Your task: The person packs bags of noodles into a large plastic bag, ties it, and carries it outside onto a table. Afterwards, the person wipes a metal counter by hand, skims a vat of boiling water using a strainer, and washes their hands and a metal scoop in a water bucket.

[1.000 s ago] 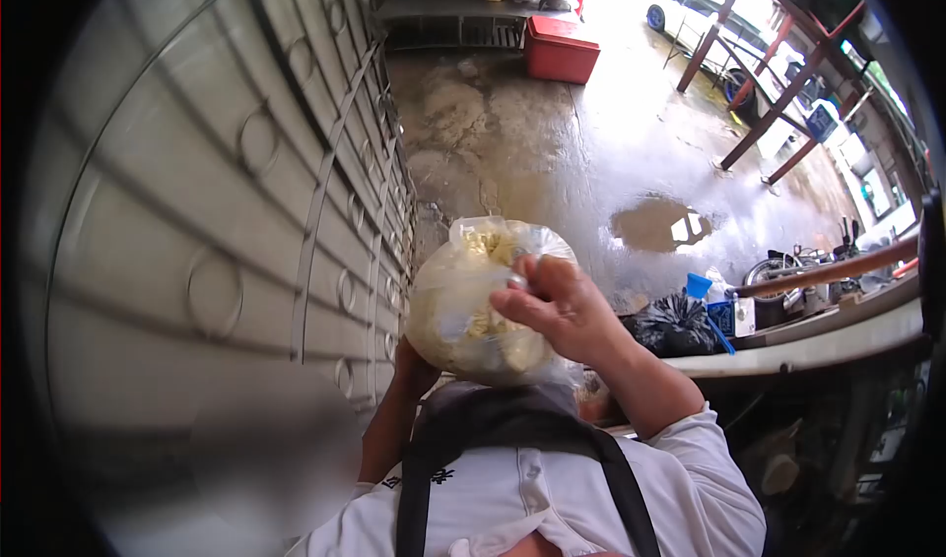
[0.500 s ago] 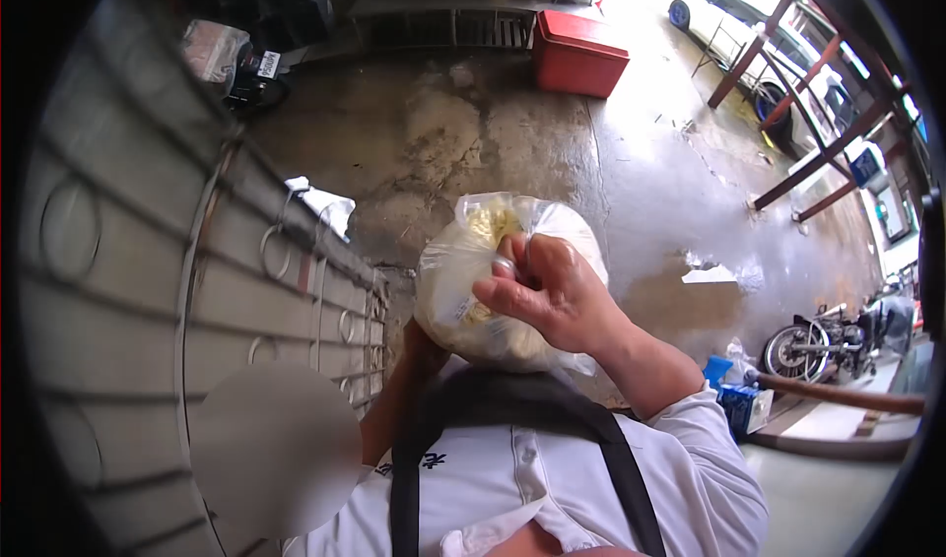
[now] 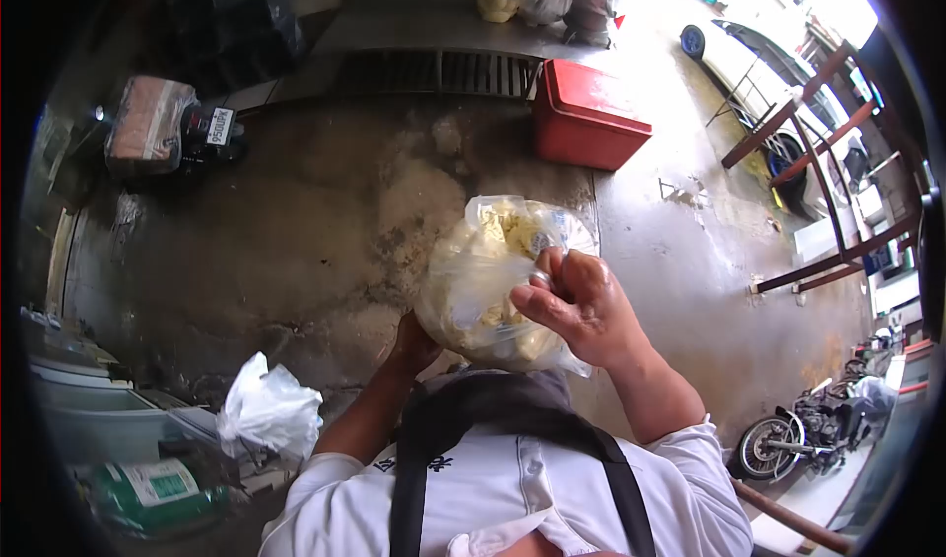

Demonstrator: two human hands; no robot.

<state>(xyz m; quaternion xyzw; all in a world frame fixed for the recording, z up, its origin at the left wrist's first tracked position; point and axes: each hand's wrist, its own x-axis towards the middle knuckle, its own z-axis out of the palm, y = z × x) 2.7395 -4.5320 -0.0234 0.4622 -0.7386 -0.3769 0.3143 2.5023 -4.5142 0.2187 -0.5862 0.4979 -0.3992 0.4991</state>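
Left hand [image 3: 418, 342] holds plastic bag [image 3: 478, 296] at its left side. Right hand [image 3: 576, 299], curled, grips bag's top. Red box [image 3: 589, 119] beyond bag.

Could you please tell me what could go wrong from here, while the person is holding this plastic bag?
1. The bulging plastic bag might tear or slip: its film looks thin, and the right hand grips it near the top.
2. The floor shines as if wet, so a foot could slide.
3. The red box stands ahead and might be bumped.
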